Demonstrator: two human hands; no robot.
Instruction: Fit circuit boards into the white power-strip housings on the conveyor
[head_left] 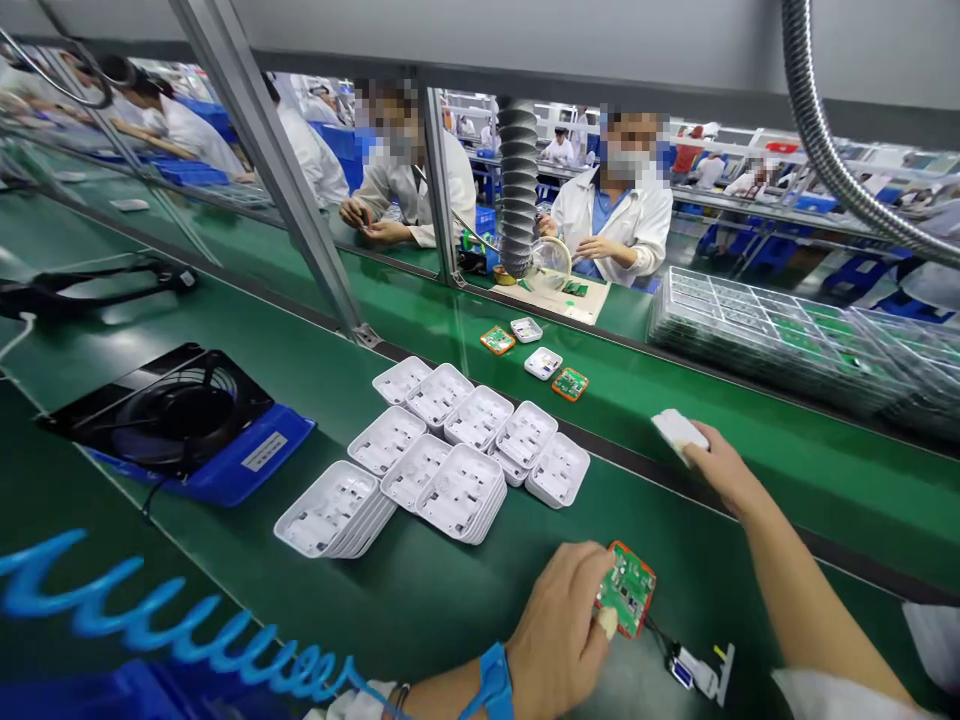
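Note:
My left hand (562, 625), with a blue strap on its wrist, grips a green circuit board (628, 590) edged in orange. Short dark wires run from the board to a small white and silver part (697, 672) lying on the bench. Above the green conveyor belt (622, 425), my right hand (724, 462) holds a white plastic housing (679, 432) by its near end. Nested stacks of white plastic trays (461, 490) with molded insides stand to the left of my hands. Two orange-edged boards (570, 384) and two small white housings (543, 363) lie on the belt.
A black fan on a blue base (195, 420) sits at left, with a coiled blue cord (172, 620) in front. Metal posts (270, 160) and a grey flexible duct (517, 185) stand ahead. Clear trays (757, 320) are stacked right. Co-workers in white coats sit across the belt.

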